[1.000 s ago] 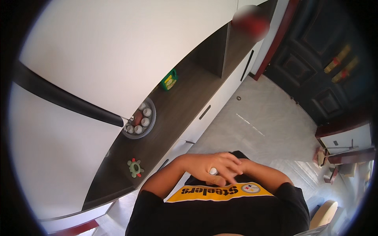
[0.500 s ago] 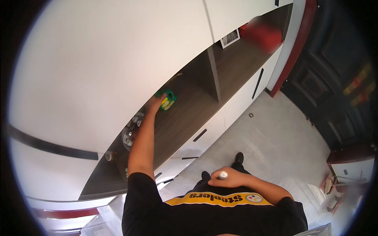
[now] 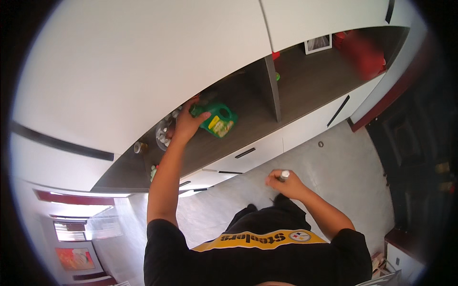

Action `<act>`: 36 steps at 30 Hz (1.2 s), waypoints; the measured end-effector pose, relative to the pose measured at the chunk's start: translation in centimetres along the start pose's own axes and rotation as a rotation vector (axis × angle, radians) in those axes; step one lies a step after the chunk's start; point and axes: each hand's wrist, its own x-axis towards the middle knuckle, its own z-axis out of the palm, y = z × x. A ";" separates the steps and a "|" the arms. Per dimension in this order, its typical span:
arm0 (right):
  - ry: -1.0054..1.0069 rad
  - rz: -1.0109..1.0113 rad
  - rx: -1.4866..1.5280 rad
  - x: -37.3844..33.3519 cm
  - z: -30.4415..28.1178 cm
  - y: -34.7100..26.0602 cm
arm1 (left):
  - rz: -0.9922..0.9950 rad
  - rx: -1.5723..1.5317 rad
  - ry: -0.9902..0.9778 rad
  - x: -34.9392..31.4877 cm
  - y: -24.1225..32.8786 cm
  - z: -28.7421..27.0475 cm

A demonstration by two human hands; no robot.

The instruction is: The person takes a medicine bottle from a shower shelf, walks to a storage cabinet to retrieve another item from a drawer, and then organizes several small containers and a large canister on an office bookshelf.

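Inside the open cabinet niche, my left hand [image 3: 190, 123] grips a green plastic jug [image 3: 223, 123] near its neck, thumb on the near side. The jug has a moulded handle and a yellow label, and it leans on its side above the dark shelf. Part of its neck and my fingers is hidden by the hand and the shade. In front of my body, my right hand [image 3: 292, 185] is closed around a small cylindrical bottle with a silvery-white cap [image 3: 285, 175]. Only the top of that bottle shows above the fist.
Several small items stand on a round tray [image 3: 162, 138] beside my left forearm, with a jar [image 3: 139, 147] farther left. A divider [image 3: 273, 90] splits the niche; a framed picture [image 3: 318, 44] and a red object [image 3: 362, 55] sit beyond it. White drawers [image 3: 260, 155] lie below.
My left hand has drawn the green jug forward, and more of it shows. The right hand has risen away from my body with the bottle. The view has turned somewhat.
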 end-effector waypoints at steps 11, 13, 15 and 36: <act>-0.025 -0.551 -0.337 0.8 6.3 -8.7 | 0.085 -0.379 -0.109 -20.0 12.5 -7.6; -0.090 -0.547 -0.348 -0.4 8.5 -10.0 | 0.107 -0.332 -0.120 -22.6 11.4 -8.2; -0.144 -0.389 -0.345 -2.1 10.6 -10.2 | 0.122 -0.297 -0.154 -24.6 11.0 -8.9; 0.563 -0.240 -0.138 14.8 1.0 1.7 | -0.080 -0.629 -0.299 -30.0 6.7 4.9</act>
